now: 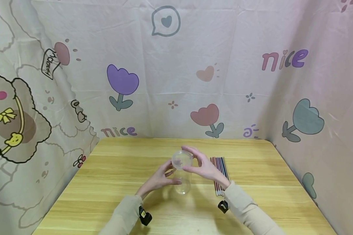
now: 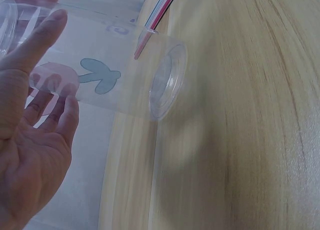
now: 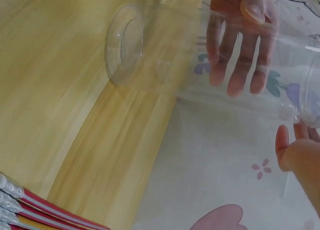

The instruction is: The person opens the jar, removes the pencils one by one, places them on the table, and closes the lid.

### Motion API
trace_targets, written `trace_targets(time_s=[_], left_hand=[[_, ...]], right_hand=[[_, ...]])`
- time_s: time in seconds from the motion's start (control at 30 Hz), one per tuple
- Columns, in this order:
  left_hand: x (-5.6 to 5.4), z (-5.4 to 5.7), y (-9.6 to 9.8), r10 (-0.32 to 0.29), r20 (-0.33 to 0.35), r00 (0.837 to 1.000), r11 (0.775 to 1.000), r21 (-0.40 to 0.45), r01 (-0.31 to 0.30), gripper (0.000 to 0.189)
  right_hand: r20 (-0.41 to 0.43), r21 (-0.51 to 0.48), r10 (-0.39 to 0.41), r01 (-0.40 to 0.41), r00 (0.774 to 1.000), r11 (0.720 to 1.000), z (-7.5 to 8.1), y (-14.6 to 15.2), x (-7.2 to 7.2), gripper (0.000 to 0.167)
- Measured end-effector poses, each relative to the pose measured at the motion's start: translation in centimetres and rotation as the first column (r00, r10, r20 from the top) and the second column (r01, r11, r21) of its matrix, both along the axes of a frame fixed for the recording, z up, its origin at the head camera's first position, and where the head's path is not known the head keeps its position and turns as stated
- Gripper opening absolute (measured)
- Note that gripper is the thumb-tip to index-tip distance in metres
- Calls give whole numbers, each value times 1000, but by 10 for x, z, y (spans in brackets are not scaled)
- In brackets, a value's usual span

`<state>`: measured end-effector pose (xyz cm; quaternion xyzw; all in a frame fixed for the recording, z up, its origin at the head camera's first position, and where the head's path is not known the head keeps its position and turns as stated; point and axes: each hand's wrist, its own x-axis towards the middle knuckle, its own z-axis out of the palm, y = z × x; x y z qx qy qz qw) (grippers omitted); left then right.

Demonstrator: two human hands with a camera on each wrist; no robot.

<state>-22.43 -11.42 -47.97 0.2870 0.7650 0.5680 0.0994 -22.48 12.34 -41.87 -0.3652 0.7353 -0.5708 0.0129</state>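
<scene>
A clear plastic jar (image 1: 183, 186) stands upright near the middle of the wooden table, with a round translucent lid (image 1: 182, 157) at its top. My left hand (image 1: 160, 178) grips the jar's side, thumb in front and fingers behind, which show through the wall in the left wrist view. At the top, my right hand (image 1: 204, 166) holds the lid's rim between thumb and fingers. The jar (image 3: 165, 55) looks see-through and holds nothing visible. Whether its base touches the table cannot be told.
Several pencils (image 1: 220, 169) lie side by side on the table (image 1: 120, 169), just right of the jar and partly under my right forearm. Their silvery ends (image 3: 11, 202) show in the right wrist view. A printed cloth (image 1: 164, 65) hangs behind the table.
</scene>
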Motion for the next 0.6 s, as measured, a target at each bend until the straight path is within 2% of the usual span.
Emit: trace_targets(time_s=[0.1, 0.17, 0.27, 0.33, 0.43, 0.5, 0.53, 0.6], left_hand=[[0, -1, 0, 7, 7, 1000, 1000, 3, -8, 92], [1, 0, 1, 12, 9, 1000, 1000, 2, -12, 92], [1, 0, 0, 13, 10, 1000, 1000, -2, -13, 93], [1, 0, 0, 11, 9, 1000, 1000, -2, -11, 93], [0, 0, 0, 6, 5, 1000, 1000, -2, -5, 92], [0, 0, 0, 2, 2, 1000, 1000, -2, -2, 91], [0, 0, 0, 1, 1, 1000, 1000, -3, -1, 91], [1, 0, 0, 0, 0, 1000, 1000, -4, 0, 91]], right_hand=[[44, -43, 89, -87, 995, 995, 1, 3, -1, 71], [55, -49, 106, -103, 993, 993, 1, 3, -1, 71], [50, -39, 63, -61, 997, 997, 0, 3, -1, 71], [24, -19, -4, 5, 1000, 1000, -1, 1, -1, 73], [-37, 23, -108, 109, 993, 994, -2, -2, 0, 77], [-60, 49, -146, 149, 987, 988, -3, -3, 1, 79], [-65, 55, -148, 152, 987, 987, -3, -3, 1, 79], [-46, 38, -105, 107, 993, 994, -2, -3, 1, 77]])
